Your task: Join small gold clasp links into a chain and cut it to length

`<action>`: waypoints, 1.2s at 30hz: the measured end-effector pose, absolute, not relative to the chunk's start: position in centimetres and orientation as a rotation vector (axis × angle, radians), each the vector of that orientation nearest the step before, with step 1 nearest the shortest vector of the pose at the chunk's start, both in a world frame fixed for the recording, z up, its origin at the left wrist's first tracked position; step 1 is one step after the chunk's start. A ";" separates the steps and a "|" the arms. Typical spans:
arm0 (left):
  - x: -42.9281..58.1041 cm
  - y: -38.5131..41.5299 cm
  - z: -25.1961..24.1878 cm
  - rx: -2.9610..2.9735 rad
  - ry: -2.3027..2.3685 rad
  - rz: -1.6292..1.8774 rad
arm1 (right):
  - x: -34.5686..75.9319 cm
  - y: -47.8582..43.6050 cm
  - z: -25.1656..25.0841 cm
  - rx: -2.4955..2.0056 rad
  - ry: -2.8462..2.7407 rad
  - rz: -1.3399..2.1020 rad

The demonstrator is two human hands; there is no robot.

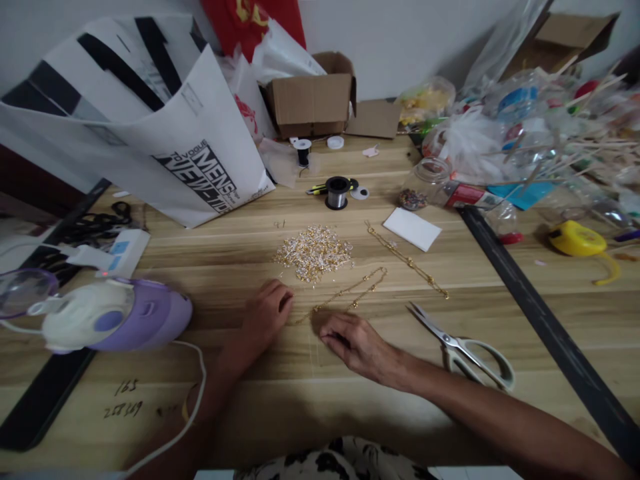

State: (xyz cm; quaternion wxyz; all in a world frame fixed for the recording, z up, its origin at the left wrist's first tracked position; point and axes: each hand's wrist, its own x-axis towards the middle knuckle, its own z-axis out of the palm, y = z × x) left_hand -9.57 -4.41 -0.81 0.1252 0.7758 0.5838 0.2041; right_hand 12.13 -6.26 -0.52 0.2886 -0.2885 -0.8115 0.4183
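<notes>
My left hand (269, 311) rests on the table with its fingers curled in and pressed together, just left of a gold beaded chain (345, 291). Across from it, my right hand (353, 341) is closed in a pinch below that chain. What either hand pinches is too small to make out. A faint fine thread (313, 353) shows on the wood between the hands. Beyond them lies a pile of small gold and silvery beads (315, 253). A second gold beaded chain (407, 260) lies to the right, with open-bladed scissors (453, 340) nearer my right forearm.
Behind the beads stand a wire spool (338, 193) and a black thread spool (303, 155). A folded white paper (413, 229) and a clear jar (425, 181) sit right. A purple-and-white device (145, 313) with a cable and a large paper bag (200, 147) occupy the left.
</notes>
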 end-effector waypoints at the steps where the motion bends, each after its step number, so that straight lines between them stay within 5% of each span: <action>1: -9.5 -4.5 -0.8 2.157 1.678 0.661 | 12.1 -6.3 -0.5 -0.786 -2.135 1.145; 14: -5.6 -6.1 2.0 1.213 1.377 0.775 | 12.0 -5.5 -0.1 -0.972 -1.427 1.906; 36: -4.8 -6.8 0.9 1.080 1.419 0.872 | 12.2 -5.3 -0.4 -0.973 -1.345 1.978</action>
